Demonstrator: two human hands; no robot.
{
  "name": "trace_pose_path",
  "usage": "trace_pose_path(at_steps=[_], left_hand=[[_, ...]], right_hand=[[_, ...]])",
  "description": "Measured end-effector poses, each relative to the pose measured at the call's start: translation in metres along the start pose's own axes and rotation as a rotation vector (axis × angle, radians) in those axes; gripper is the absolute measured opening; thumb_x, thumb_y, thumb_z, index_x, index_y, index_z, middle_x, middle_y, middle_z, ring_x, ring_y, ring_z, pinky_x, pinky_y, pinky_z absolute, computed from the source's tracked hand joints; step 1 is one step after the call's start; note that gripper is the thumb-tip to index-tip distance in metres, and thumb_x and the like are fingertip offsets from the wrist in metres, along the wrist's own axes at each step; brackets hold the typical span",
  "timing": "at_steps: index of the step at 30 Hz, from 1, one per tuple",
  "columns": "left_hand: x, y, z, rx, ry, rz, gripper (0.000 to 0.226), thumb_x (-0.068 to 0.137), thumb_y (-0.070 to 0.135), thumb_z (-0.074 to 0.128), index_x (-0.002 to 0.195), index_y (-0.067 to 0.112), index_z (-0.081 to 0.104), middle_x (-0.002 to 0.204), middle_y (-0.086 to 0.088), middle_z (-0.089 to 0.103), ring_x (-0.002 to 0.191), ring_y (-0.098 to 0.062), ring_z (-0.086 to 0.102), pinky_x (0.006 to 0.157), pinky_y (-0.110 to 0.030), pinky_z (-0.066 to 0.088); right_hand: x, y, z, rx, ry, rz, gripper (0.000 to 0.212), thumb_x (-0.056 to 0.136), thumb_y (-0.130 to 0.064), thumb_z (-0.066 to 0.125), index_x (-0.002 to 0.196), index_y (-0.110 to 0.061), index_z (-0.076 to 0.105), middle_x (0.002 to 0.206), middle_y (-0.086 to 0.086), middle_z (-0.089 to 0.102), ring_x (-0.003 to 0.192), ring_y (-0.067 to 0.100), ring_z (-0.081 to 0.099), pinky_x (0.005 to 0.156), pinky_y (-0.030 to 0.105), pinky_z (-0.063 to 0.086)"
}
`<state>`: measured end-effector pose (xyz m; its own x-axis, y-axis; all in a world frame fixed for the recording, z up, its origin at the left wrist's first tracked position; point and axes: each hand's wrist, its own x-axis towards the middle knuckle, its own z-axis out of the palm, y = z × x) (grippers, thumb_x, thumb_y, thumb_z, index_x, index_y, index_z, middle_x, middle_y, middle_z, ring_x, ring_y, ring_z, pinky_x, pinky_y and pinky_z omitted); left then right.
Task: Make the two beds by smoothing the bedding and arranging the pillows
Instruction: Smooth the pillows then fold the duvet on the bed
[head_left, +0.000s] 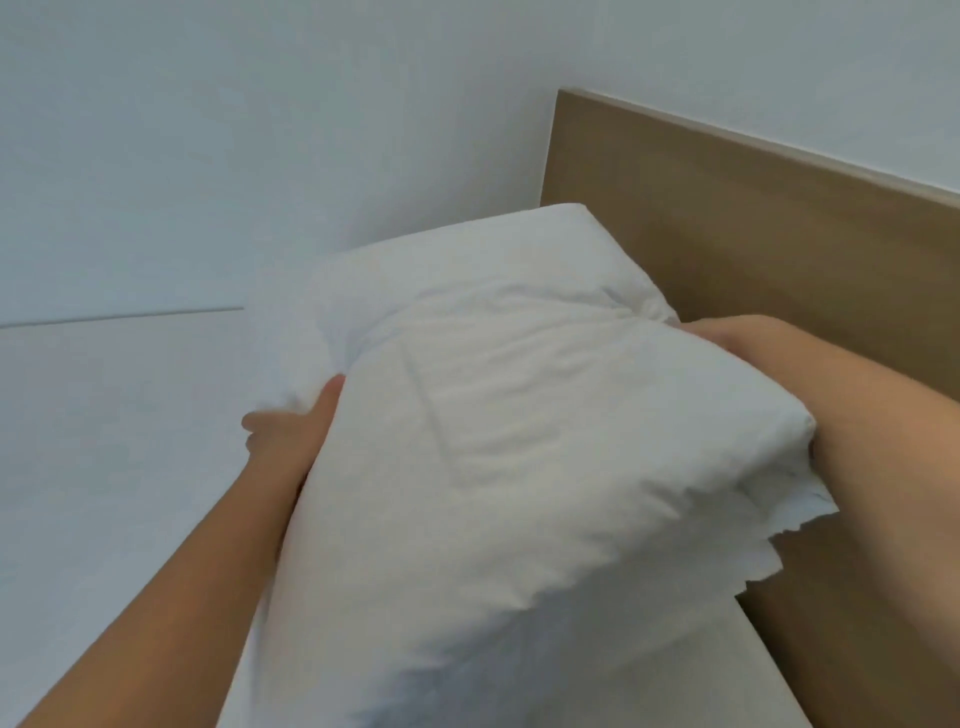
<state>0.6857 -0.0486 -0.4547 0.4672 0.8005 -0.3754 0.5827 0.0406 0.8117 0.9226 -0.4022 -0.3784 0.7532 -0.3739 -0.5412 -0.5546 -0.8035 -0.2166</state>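
Note:
I hold a plump white pillow (519, 441) between both hands, over the head end of the bed. My left hand (291, 431) grips its left side, thumb lying up along the edge. On the right edge, my right hand (727, 332) digs into the fabric, which bunches around it; its fingers are hidden by the pillow. Behind the pillow sits more white bulk (483, 254), possibly a second pillow, against the headboard; I cannot tell where one ends. The white sheet (114, 467) on the left lies flat and smooth.
A light brown wooden headboard (753, 234) runs along the right side, close to my right forearm. A plain pale wall (260, 130) stands behind the bed. The mattress edge (104, 317) meets the wall at the left.

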Motion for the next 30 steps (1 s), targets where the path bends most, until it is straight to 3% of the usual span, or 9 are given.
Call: trace_pose_path(at_steps=[1, 2, 3, 7, 11, 15, 18, 23, 30], left_hand=[[-0.006, -0.005, 0.020, 0.024, 0.010, 0.033, 0.095, 0.085, 0.062, 0.059, 0.150, 0.005, 0.018, 0.153, -0.017, 0.027, 0.139, -0.037, 0.032, 0.110, -0.044, 0.027], [-0.010, -0.012, 0.039, 0.063, -0.029, 0.092, 0.097, 0.086, 0.065, 0.056, 0.151, 0.007, 0.014, 0.155, -0.018, 0.023, 0.141, -0.037, 0.028, 0.113, -0.047, 0.025], [-0.013, -0.018, 0.056, 0.131, -0.067, 0.184, 0.098, 0.086, 0.070, 0.050, 0.153, 0.009, 0.012, 0.157, -0.016, 0.020, 0.143, -0.035, 0.024, 0.116, -0.051, 0.022], [-0.024, -0.016, 0.091, 0.404, -0.053, 0.422, 0.083, 0.089, 0.071, 0.028, 0.155, 0.026, 0.006, 0.162, -0.005, 0.004, 0.149, -0.026, 0.007, 0.114, -0.061, 0.014], [-0.036, -0.021, 0.086, 0.528, -0.115, 0.526, 0.083, 0.090, 0.071, 0.022, 0.156, 0.027, -0.004, 0.163, 0.000, -0.013, 0.150, -0.023, -0.009, 0.118, -0.057, 0.003], [-0.069, -0.036, 0.073, 0.564, -0.216, 0.654, 0.086, 0.084, 0.074, 0.019, 0.155, 0.033, -0.005, 0.162, 0.007, -0.017, 0.149, -0.016, -0.015, 0.119, -0.051, -0.004], [-0.077, -0.063, 0.058, 0.466, -0.192, 0.555, 0.094, 0.076, 0.083, 0.020, 0.155, 0.036, 0.001, 0.163, 0.007, -0.010, 0.150, -0.016, -0.009, 0.120, -0.053, 0.002], [-0.036, -0.063, 0.047, 0.182, -0.187, 0.369, 0.123, 0.055, 0.093, 0.031, 0.155, 0.025, 0.010, 0.161, -0.008, 0.013, 0.148, -0.030, 0.015, 0.118, -0.054, 0.017], [0.023, -0.032, 0.052, 0.052, -0.191, 0.175, 0.106, 0.069, 0.087, 0.051, 0.152, 0.041, 0.005, 0.156, -0.013, 0.021, 0.138, -0.040, 0.032, 0.111, -0.056, 0.031]], right_hand=[[-0.002, 0.010, -0.010, -0.024, -0.064, -0.274, 0.051, 0.097, -0.056, 0.046, 0.142, -0.032, 0.047, 0.144, -0.005, 0.050, 0.133, 0.021, 0.047, 0.105, 0.038, 0.035], [0.003, -0.005, -0.014, -0.109, -0.086, -0.417, 0.086, 0.084, -0.074, 0.050, 0.153, -0.027, 0.029, 0.156, -0.001, 0.033, 0.142, 0.027, 0.034, 0.111, 0.043, 0.029], [0.010, -0.007, -0.011, -0.127, -0.104, -0.505, 0.100, 0.078, -0.081, 0.048, 0.156, -0.027, 0.016, 0.162, -0.001, 0.019, 0.147, 0.028, 0.023, 0.115, 0.046, 0.022], [0.046, -0.007, 0.057, -0.314, 0.021, -0.790, 0.084, 0.089, -0.075, 0.026, 0.157, -0.029, 0.008, 0.164, -0.004, 0.008, 0.151, 0.017, 0.010, 0.121, 0.045, 0.010], [0.060, 0.015, 0.080, -0.315, 0.151, -0.781, 0.064, 0.099, -0.063, 0.019, 0.156, -0.036, 0.008, 0.164, -0.007, 0.006, 0.151, 0.017, 0.007, 0.117, 0.057, 0.011], [0.050, 0.049, 0.076, -0.295, 0.128, -0.765, 0.081, 0.085, -0.077, 0.013, 0.155, -0.036, 0.009, 0.164, -0.007, 0.011, 0.150, 0.021, 0.012, 0.118, 0.055, 0.017], [0.040, 0.090, 0.075, -0.211, 0.087, -0.667, 0.080, 0.088, -0.076, 0.019, 0.156, -0.034, 0.009, 0.164, -0.004, 0.010, 0.150, 0.026, 0.014, 0.119, 0.051, 0.019], [0.023, 0.105, 0.074, -0.162, 0.091, -0.636, 0.081, 0.091, -0.073, 0.028, 0.156, -0.030, 0.007, 0.164, 0.004, 0.011, 0.148, 0.030, 0.017, 0.118, 0.049, 0.021], [0.002, 0.039, 0.080, -0.232, 0.135, -0.669, 0.095, 0.070, -0.090, 0.014, 0.153, -0.045, 0.006, 0.164, 0.005, 0.008, 0.149, 0.033, 0.011, 0.118, 0.055, 0.016]])
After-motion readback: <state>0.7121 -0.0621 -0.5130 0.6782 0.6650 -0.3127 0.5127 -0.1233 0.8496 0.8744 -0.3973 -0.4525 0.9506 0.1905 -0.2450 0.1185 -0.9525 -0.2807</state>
